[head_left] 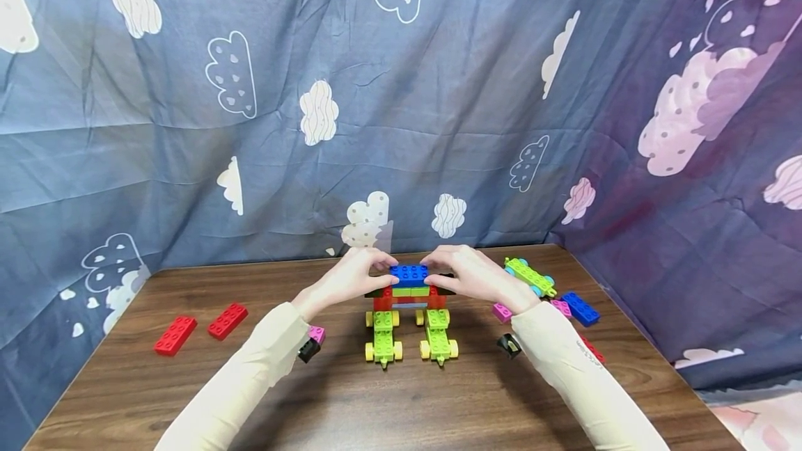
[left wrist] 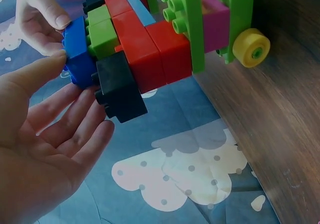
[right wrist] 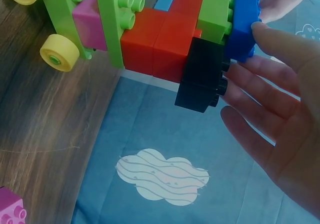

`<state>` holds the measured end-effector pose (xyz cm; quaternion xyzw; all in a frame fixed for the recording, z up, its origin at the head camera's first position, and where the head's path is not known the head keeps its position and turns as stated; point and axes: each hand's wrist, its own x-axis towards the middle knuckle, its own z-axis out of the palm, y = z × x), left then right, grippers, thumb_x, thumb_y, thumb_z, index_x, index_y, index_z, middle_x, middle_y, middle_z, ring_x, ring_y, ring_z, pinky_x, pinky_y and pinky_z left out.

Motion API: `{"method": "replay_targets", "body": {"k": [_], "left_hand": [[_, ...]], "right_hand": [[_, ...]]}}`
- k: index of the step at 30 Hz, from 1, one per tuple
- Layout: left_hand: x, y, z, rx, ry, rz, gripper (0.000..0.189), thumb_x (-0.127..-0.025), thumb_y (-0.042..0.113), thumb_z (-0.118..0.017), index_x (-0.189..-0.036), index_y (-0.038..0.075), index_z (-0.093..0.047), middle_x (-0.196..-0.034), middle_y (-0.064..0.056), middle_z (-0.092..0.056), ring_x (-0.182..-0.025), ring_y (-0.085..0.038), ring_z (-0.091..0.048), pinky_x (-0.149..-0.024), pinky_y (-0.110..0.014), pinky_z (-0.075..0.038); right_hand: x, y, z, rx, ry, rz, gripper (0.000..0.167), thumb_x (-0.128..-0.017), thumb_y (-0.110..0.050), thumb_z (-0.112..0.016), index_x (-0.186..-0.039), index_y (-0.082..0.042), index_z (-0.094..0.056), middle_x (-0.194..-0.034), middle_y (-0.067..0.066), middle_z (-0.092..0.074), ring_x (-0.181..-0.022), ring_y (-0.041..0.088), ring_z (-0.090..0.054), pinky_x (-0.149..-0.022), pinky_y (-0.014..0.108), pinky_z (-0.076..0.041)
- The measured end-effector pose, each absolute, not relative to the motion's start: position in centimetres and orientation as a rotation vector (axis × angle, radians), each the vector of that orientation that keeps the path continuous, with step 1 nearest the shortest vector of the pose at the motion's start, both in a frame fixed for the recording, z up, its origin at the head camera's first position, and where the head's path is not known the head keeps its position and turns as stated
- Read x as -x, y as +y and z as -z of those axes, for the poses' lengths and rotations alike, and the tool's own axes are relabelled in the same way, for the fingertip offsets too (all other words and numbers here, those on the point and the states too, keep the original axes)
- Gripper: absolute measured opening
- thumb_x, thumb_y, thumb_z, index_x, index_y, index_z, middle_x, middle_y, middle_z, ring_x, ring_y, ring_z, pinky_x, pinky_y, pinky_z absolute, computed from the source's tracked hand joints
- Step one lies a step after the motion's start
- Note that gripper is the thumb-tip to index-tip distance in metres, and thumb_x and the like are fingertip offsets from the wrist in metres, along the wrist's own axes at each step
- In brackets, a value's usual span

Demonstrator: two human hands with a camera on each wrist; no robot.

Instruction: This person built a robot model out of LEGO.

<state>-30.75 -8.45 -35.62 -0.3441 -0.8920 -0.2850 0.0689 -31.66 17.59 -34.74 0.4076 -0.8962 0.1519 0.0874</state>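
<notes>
On the table stands a toy brick build on two lime-green wheeled bases (head_left: pixel 383 341) with yellow wheels. Pink bricks (left wrist: pixel 216 24) sit low in it, red bricks (left wrist: pixel 142 49) above, then two lime-green bricks (right wrist: pixel 215 9). Black bricks (left wrist: pixel 117 84) jut out at either side near the top. A blue studded brick (head_left: pixel 410 273) lies along the very top. My left hand (head_left: pixel 351 275) pinches its left end between thumb and fingers, and my right hand (head_left: pixel 471 275) pinches the right end. In both wrist views, the lower fingers spread beside the black bricks.
Two red bricks (head_left: pixel 176 335) lie at the left. Near my left forearm are a pink brick (head_left: pixel 317 333) and a black piece (head_left: pixel 309 349). At the right lie another wheeled base (head_left: pixel 529 276), a blue brick (head_left: pixel 580 308), pink bricks and a black piece (head_left: pixel 509 345). A cloud-print curtain (head_left: pixel 282 159) hangs behind.
</notes>
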Motion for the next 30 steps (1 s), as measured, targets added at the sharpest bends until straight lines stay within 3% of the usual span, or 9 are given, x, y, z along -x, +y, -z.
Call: {"method": "replay_targets", "body": {"k": [30], "left_hand": [[31.01,-8.37,35.54,1.055,-2.713,0.844,0.031,-0.09,0.024,-0.074,-0.113,0.004,-0.072,-0.106,-0.008,-0.076,-0.093,-0.018,-0.071,-0.087,-0.03,-0.058]], "right_hand": [[31.8,17.41,34.59,-1.23,-2.688,-0.501,0.027,-0.091,-0.029,-0.072,-0.111,-0.011,-0.07,-0.103,0.001,-0.072,-0.093,0.015,-0.069,-0.086,0.033,-0.058]]}}
